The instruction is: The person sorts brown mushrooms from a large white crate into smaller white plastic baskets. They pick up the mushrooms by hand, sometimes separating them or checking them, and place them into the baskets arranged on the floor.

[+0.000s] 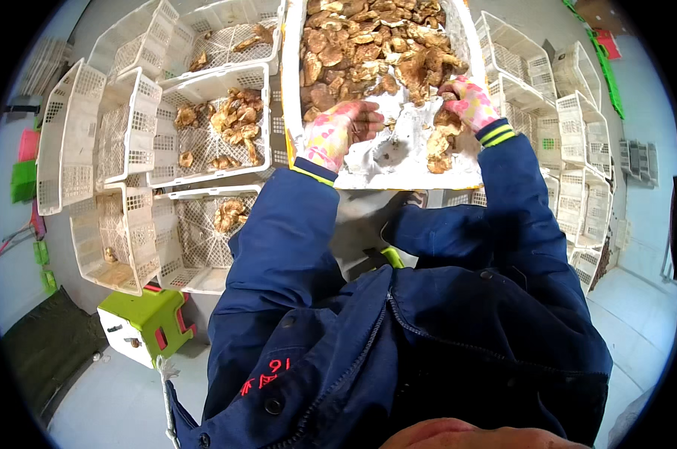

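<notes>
A white box (pixel 406 182) lined with white sheeting stands before me, its far part heaped with brown mushrooms (pixel 366 53). Over the bare lining at the near left is my left hand (pixel 335 132), in a flower-printed glove; its fingers are spread and hold nothing. My right hand (pixel 470 101), gloved alike, is at the box's right side with thumb and fingers closed around a small mushroom (pixel 448 100). Just below it, more mushrooms (pixel 439 149) lie along the right of the lining. The left palm is turned partly away.
White plastic crates (pixel 215 179) flank the box on the left, some holding a few mushrooms (pixel 237 118). More crates (pixel 582 129) line the right side. A green and white step stool (pixel 145 325) stands on the floor at the lower left. My knee (pixel 439 230) is close to the box's near edge.
</notes>
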Tool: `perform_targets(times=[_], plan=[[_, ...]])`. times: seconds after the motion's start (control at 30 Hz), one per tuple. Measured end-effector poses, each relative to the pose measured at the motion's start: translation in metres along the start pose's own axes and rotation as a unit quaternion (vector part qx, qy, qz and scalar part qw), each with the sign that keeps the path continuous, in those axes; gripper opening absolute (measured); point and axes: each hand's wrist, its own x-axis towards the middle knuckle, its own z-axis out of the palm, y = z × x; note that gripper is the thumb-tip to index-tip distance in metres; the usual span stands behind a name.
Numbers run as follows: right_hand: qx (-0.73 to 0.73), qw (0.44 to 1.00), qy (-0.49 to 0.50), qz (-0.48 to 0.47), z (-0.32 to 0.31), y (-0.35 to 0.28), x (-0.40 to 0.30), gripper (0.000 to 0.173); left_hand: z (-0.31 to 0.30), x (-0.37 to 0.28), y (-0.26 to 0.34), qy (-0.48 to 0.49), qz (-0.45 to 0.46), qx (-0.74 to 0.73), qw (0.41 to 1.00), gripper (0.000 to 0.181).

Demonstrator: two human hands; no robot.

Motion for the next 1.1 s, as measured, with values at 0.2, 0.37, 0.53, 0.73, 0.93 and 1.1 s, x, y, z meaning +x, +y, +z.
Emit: perform_targets(times=[0.2, 0.37, 0.53, 0.73, 0.93, 1.1], plan=[[0.061, 0.958, 0.199, -0.199, -0.058, -0.110, -0.057, 0.031, 0.020, -0.002, -0.003, -0.179, -0.122, -0.003, 0.976, 0.042], [-0.015, 0.910, 0.192, -0.367, -0.026, -0.163, -0.062, 0.033, 0.028, -0.013, 0.004, -0.127, -0.087, -0.229, 0.961, 0.040], [0.031, 0.921, 0.192, -0.338, 0.004, -0.167, -0.070, 0.039, 0.000, 0.000, -0.015, -0.139, 0.027, -0.264, 0.954, 0.029], [0.413, 0.909, 0.051, 0.034, 0.007, -0.140, -0.089, 0.044, -0.027, 0.008, -0.025, 0.076, 0.350, 0.335, 0.871, 0.036], [0.122, 0.988, 0.095, 0.011, 0.050, -0.152, -0.090, 0.047, -0.008, -0.013, -0.005, 0.038, 0.343, 0.195, 0.918, 0.029], [0.130, 0.976, 0.171, 0.014, 0.072, -0.151, -0.085, 0.042, 0.000, -0.010, 0.002, 0.087, 0.387, 0.326, 0.858, 0.024]])
